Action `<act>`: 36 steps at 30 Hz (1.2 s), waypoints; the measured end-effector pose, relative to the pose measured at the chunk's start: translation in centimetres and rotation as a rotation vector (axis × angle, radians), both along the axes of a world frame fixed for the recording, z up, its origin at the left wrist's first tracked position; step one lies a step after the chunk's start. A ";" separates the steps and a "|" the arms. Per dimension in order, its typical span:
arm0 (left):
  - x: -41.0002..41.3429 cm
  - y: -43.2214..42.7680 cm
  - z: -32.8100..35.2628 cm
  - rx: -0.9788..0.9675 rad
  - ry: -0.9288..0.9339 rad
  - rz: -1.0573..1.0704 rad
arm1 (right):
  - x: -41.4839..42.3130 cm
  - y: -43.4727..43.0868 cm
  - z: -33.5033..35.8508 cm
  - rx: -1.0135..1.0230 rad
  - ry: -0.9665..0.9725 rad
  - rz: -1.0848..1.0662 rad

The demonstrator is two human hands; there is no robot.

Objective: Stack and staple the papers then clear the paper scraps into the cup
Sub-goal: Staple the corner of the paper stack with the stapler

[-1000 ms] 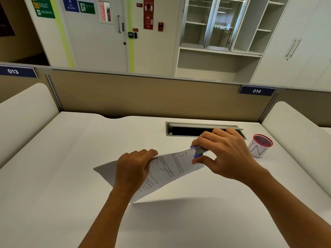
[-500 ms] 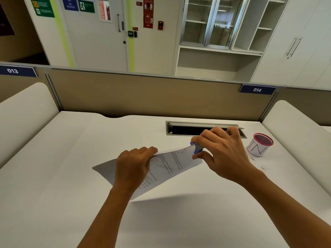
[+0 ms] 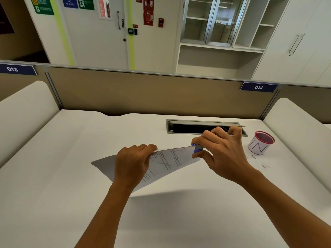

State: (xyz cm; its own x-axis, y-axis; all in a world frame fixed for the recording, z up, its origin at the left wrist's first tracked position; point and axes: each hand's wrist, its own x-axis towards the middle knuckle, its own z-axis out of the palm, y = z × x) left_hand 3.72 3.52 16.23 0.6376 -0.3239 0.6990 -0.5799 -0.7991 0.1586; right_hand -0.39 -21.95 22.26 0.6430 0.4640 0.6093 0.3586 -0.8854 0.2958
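Item: stapling step, in hand. Left hand (image 3: 133, 161) closed on the near edge of the stack of printed papers (image 3: 166, 161), held tilted above the white desk (image 3: 53, 194). Right hand (image 3: 220, 153) clenched round a small blue-and-grey stapler (image 3: 196, 148), set on the stack's far corner. Red-rimmed paper cup (image 3: 260, 143) upright to the right; paper scraps (image 3: 263, 162) lie just beside it on the desk. Next, by judgement: a firm squeeze, stapler put down, then scraps gathered into cup
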 end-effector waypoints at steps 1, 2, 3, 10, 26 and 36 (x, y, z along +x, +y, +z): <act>0.0 0.0 0.0 0.000 -0.009 0.003 | 0.1 -0.1 -0.1 0.006 0.002 -0.002; 0.0 0.0 0.1 0.004 -0.012 0.004 | 0.3 -0.2 -0.2 0.014 0.003 -0.006; 0.0 -0.1 0.1 0.010 -0.011 0.004 | 0.4 -0.3 -0.4 0.022 0.007 -0.009; 0.2 -0.1 -0.3 -0.034 0.042 0.029 | 1.3 -1.1 -1.1 0.418 -0.002 0.018; -0.7 -0.2 -2.0 -0.375 0.212 0.088 | 3.2 -8.2 -17.9 0.852 0.448 -0.826; -0.9 -0.3 -2.8 -0.443 0.265 0.098 | 2.7 -7.6 -22.8 1.030 0.612 -0.734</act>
